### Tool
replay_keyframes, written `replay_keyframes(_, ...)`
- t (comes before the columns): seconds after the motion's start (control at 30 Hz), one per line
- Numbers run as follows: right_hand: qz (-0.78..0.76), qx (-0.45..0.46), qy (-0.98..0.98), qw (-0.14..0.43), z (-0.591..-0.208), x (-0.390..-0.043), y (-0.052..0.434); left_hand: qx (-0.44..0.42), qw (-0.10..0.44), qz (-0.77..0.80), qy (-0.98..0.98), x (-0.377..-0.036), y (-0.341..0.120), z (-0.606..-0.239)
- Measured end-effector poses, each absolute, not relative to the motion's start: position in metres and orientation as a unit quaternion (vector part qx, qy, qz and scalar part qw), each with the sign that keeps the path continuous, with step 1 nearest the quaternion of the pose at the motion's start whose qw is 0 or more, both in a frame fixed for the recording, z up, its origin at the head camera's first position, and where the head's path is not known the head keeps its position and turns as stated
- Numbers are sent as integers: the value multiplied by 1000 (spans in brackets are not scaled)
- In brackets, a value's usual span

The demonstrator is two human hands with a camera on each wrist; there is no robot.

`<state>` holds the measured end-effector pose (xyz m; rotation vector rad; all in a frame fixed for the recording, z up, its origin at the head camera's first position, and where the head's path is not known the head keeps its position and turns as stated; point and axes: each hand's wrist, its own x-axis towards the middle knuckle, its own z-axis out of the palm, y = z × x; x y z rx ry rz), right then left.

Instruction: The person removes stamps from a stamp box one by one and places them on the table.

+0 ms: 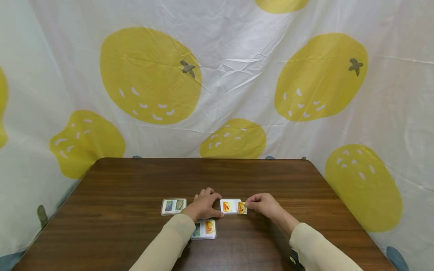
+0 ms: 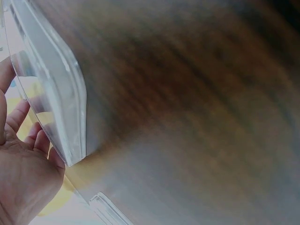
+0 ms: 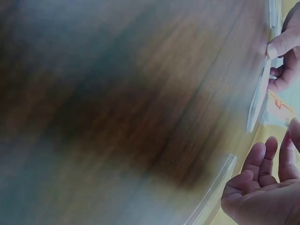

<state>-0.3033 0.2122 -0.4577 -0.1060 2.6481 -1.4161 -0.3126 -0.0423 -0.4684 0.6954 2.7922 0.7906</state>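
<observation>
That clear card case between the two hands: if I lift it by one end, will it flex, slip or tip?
The clear card case probably stays stiff: the left wrist view shows a rigid moulded edge. It looks light, since the right hand handles its end with fingertips alone. Glossy plastic on the smooth table may slide easily. Lying flat, it seems unlikely to tip or roll.

Dark wood-grain tabletop (image 1: 129, 188). Clear card case (image 1: 173, 206) at left, flat, picture side up. Second card case (image 1: 205, 229) near front edge. Backdrop: white sheet (image 1: 237, 56), yellow fruit print.
</observation>
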Motion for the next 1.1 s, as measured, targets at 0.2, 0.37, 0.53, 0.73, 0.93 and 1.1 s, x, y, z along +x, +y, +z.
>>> replay_keyframes(0.2, -447, -27, 891, 75, -456, -294, 214, 232, 81, 262, 933, -312, -41, -468)
replay_keyframes(0.37, -464, -53, 880, 80, -457, -288, 215, 234, 79, 264, 932, -312, -41, -467)
replay_keyframes(0.53, -472, -67, 875, 83, -457, -284, 215, 237, 75, 258, 933, -314, -40, -470)
replay_keyframes(0.73, -476, -80, 871, 90, -459, -280, 215, 238, 70, 254, 935, -316, -41, -471)
replay_keyframes(0.93, -475, -81, 870, 109, -460, -273, 216, 238, 70, 262, 933, -317, -42, -473)
replay_keyframes(1.1, -466, -85, 872, 126, -460, -268, 218, 236, 74, 265, 932, -318, -41, -476)
